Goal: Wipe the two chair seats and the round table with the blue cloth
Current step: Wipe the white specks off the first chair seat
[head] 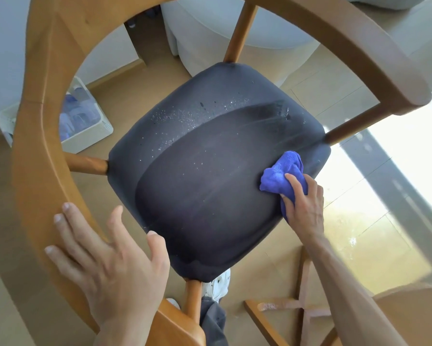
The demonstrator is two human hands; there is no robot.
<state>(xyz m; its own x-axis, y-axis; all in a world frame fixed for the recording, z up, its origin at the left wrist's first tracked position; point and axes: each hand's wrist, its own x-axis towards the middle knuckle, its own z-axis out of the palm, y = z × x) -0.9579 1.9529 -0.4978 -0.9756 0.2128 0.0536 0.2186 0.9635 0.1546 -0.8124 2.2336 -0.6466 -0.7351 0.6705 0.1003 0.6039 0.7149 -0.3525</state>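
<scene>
Gripping the bunched blue cloth (282, 174), our right hand (303, 198) sits at the chair seat's (210, 176) right edge. The unwiped, droplet-speckled band lies beyond it, toward the backrest. Our left hand (110, 260) rests flat-fingered on the wooden armrest (35, 151).

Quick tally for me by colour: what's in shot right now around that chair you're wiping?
Blue: 1, the blue cloth in the right hand
Dark: 1, the chair seat
Wood-coloured: 1, the chair frame with the left hand resting on it
White: 2, the basket and a shoe
Total: 5
</scene>
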